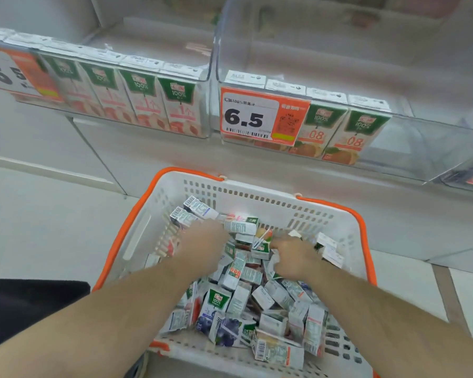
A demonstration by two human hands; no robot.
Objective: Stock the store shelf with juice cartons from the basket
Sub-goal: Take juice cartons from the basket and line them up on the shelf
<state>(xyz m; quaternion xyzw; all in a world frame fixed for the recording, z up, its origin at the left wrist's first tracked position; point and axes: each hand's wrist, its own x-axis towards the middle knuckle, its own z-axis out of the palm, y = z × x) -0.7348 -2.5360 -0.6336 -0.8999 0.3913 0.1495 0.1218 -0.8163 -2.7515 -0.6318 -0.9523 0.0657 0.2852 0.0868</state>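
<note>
Clearly, most of the stocking is left to be done. Well above and left of the left grip, a shelf bin [99, 77] is filled along its front with peach cartons [145, 100]. The left grip [202, 245] is sunk among the loose cartons [243, 301] in the basket [257, 195], and a carton [241, 225] is met at its fingertips; whether it is clamped on that carton cannot be told, since the fingers are blurred. The right grip [294, 257] is curled just beside a small carton [262, 245], and a firm hold cannot be confirmed there either. Above and right of it, only a short row of orange cartons [347, 132] is seen in the second bin [434, 137], with bare space left at its right end.
</note>
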